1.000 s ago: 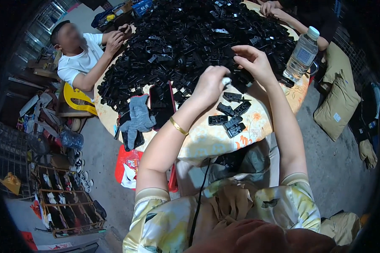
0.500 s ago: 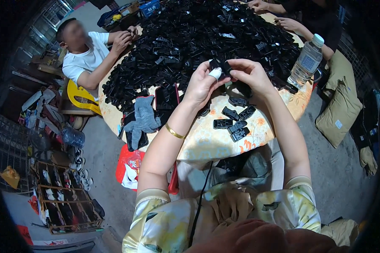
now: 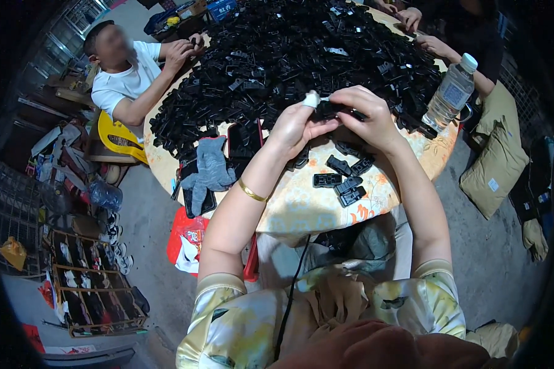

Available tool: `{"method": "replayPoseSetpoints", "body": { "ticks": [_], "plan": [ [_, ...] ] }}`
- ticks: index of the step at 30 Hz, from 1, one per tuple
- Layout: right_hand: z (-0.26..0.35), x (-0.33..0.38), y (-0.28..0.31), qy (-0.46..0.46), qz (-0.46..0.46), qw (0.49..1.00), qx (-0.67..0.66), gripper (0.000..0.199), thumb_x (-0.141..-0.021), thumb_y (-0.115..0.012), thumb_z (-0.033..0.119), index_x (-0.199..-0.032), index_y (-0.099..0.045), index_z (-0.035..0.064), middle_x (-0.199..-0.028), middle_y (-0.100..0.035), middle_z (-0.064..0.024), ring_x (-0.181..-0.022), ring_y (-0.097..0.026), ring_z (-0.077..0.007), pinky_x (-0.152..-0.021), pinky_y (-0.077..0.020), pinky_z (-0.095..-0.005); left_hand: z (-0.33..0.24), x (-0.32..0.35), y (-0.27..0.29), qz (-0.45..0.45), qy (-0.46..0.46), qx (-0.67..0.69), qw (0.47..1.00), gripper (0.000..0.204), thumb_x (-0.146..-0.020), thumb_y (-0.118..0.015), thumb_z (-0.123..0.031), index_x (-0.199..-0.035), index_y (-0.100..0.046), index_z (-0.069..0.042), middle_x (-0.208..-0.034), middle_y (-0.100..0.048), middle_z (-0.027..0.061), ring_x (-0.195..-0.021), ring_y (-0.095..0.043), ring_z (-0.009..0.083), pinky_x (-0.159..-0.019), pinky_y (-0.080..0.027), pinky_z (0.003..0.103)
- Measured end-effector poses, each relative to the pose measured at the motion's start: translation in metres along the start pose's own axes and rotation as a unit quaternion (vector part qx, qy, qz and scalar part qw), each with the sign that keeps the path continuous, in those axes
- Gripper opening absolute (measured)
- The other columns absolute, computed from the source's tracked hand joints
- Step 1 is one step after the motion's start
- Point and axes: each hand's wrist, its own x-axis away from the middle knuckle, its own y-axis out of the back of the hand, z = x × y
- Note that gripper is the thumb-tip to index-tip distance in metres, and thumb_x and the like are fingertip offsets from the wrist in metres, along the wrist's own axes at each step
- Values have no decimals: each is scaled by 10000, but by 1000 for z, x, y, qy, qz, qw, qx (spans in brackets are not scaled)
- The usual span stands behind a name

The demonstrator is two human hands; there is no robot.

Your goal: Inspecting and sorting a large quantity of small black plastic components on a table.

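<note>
Over the near edge of a large heap of black plastic parts (image 3: pixel 246 92), my two hands are brought together. My left hand (image 3: pixel 295 130), with a white cover on its thumb, is curled round a small black plastic part (image 3: pixel 327 111). From the other side, my right hand (image 3: pixel 366 115) pinches at the same part with thumb and forefinger. The part is mostly hidden by fingers and blends with the dark heap, so its exact shape is unclear. Below my hands, several black clip-like pieces (image 3: pixel 327 180) lie grouped on the patterned tablecloth (image 3: pixel 295 209).
A grey glove (image 3: pixel 210 163) and a dark phone-like slab (image 3: pixel 245 140) lie left of my forearm. A water bottle (image 3: pixel 450 92) stands at the right rim. One person (image 3: pixel 126 80) works at the left, another's hands (image 3: pixel 434 46) at the far right. Stuffed khaki sacks (image 3: pixel 495 160) are on the right.
My left thumb has lifted off the black part and points up. My right hand has turned slightly over it. The far-right person's hands have shifted toward the heap.
</note>
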Motion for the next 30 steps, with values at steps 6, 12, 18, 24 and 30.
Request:
{"method": "replayPoseSetpoints", "body": {
  "ticks": [6, 12, 18, 24, 30],
  "plan": [
    [-1, 1, -1, 27, 6, 1000, 12, 311, -670, -674, -26, -973, -638, 34, -971, -641, -108, -902, -606, -263, -779, -497, -338, 2, -5, 13, 46, 55, 79, 994, 281, -965, -399, -157, -1057, -496, 90, -997, -577, 152, -864, -633, 226, -821, -557, 363],
    [10, -1, -4, 91, 22, 992, 86, 336, -639, -702, -6, -964, -631, 42, -965, -644, -85, -872, -601, -263, -742, -505, -335, 1, -3, 14, 55, 50, 60, 995, 281, -965, -402, -163, -1050, -496, 88, -1019, -576, 167, -882, -632, 244, -821, -557, 370],
    [6, 0, -3, 110, 24, 988, 103, 349, -635, -706, -5, -969, -623, 55, -951, -646, -74, -827, -609, -258, -692, -515, -325, 2, 0, 13, 110, 26, -74, 991, 419, -887, -574, -307, -1104, -528, 47, -1063, -582, 161, -934, -629, 224, -824, -547, 315],
    [15, -1, -1, 91, 0, 988, 124, 512, -658, -694, 21, -1148, -552, 66, -903, -641, -83, -797, -624, -249, -688, -515, -338, 1, 0, 10, 95, 9, -176, 980, 388, -920, -523, -230, -1178, -484, 59, -1048, -595, 146, -918, -634, 214, -816, -547, 302],
    [10, -2, -1, 150, -29, 980, 128, 569, -666, -686, 60, -1211, -522, 67, -895, -640, -90, -801, -633, -250, -688, -515, -342, 1, 2, 4, 111, -52, -171, 978, 376, -957, -426, -209, -1190, -451, 84, -1063, -585, 187, -909, -640, 263, -795, -558, 311]
  ]
}}
